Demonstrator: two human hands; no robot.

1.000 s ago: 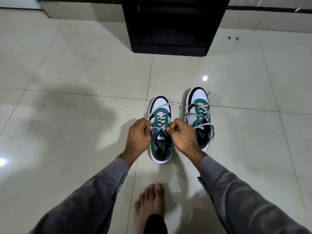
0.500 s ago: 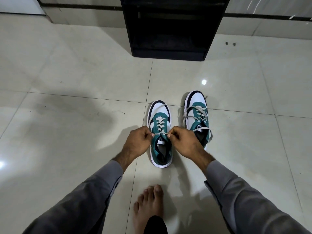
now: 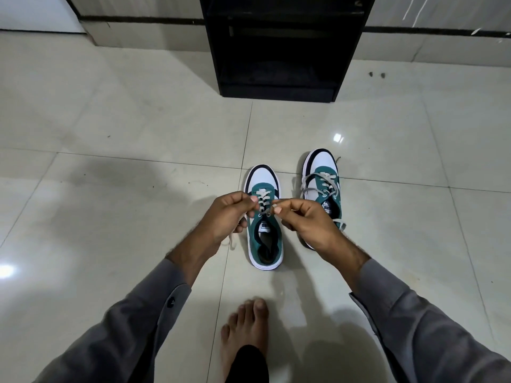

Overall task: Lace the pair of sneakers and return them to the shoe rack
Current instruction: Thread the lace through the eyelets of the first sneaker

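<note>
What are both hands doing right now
Left hand: pinching a lace end of the near sneaker.
Right hand: pinching the other lace end.

Grey long sleeves (image 3: 132, 322) with a dark cuff button (image 3: 171, 301), black trouser leg (image 3: 247, 364), bare foot (image 3: 244, 324).

You are in home, likely entry or hallway. Glossy pale floor tiles (image 3: 138, 120) with thin grout lines, ceiling light reflecting in them. Low black shoe rack (image 3: 279, 45) with open shelves stands against wall. Wall base has dark skirting strip (image 3: 143, 20). Pair of sneakers (image 3: 266, 230) sits on floor just before rack. Your bare foot (image 3: 246, 333) on tiles, no footwear indoors: domestic sign. No worktop, no shop or office fittings visible.
</note>
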